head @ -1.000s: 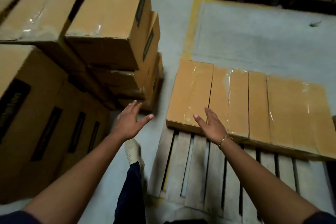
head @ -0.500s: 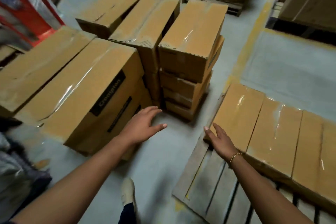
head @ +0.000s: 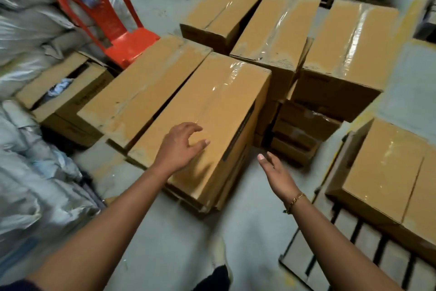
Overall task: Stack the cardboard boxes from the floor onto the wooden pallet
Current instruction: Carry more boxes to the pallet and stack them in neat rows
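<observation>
Where the concrete floor [head: 179, 238] fills with stacked cartons, left hand [head: 180, 146] over the near end of the top cardboard box [head: 212, 111], fingers curled and spread, gripping nothing. Right hand [head: 278, 174] flat and loose beside that box's right face, apart from it, a bracelet [head: 293, 202] on the wrist. More taped stacks [head: 346, 47] packed close behind and to the right. Wooden pallet [head: 306, 257] at lower right, carrying a row of boxes [head: 387, 172]. Red plastic chair [head: 113, 19], an opened carton [head: 63, 92] and pale sacks [head: 35, 172] crowding the left side.
</observation>
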`<state>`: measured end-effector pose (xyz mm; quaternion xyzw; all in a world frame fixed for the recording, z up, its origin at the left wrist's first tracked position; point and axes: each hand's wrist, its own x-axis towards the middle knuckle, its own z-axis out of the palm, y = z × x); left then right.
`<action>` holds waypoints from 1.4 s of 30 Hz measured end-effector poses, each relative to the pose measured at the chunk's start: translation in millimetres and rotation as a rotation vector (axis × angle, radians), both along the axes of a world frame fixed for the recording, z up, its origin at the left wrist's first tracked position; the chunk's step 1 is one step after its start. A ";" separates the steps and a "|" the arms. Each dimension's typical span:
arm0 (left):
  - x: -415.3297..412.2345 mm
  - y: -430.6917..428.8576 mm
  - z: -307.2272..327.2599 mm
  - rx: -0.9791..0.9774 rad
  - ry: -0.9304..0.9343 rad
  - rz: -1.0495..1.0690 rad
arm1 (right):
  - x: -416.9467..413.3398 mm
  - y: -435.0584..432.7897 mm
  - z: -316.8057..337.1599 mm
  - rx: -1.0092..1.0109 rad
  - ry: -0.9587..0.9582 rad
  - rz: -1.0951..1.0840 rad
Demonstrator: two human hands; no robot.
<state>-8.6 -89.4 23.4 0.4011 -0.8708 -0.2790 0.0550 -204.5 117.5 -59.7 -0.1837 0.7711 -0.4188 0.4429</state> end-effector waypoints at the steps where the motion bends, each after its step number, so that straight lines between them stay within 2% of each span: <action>1: 17.3 -19.7 -5.9 -0.007 -0.023 0.067 | 10.9 -13.3 -1.5 0.008 -0.012 0.006; 4: 58.3 -61.1 -26.9 0.003 -0.150 0.214 | 38.1 -45.6 -7.3 0.032 -0.037 0.023; 9: 82.9 -87.2 -58.1 0.010 -0.325 0.264 | 68.1 -80.9 -17.7 0.100 -0.056 0.045; 21: 80.0 -122.9 -83.7 0.158 -0.256 0.285 | 92.7 -97.7 -23.7 0.136 -0.109 -0.042; 24: 79.5 -139.5 -88.0 0.338 -0.204 0.348 | 95.8 -102.0 -24.3 0.120 -0.205 -0.109; 27: 81.1 -163.1 -98.0 0.678 -0.027 0.432 | 94.6 -107.8 -25.5 0.082 -0.279 -0.154; 30: 79.0 -172.4 -101.4 0.868 0.077 0.346 | 95.6 -111.4 -28.1 0.075 -0.312 -0.158; 33: 73.8 -142.3 -90.7 0.769 0.040 0.249 | 96.5 -101.1 -30.9 0.060 -0.314 -0.225; 36: 82.6 -93.2 -92.9 0.571 -0.013 0.237 | 93.1 -74.6 -32.3 -0.005 -0.293 -0.320; 42: 75.8 -3.5 -101.8 0.578 0.108 0.257 | 82.5 -0.9 -29.7 0.015 -0.253 -0.453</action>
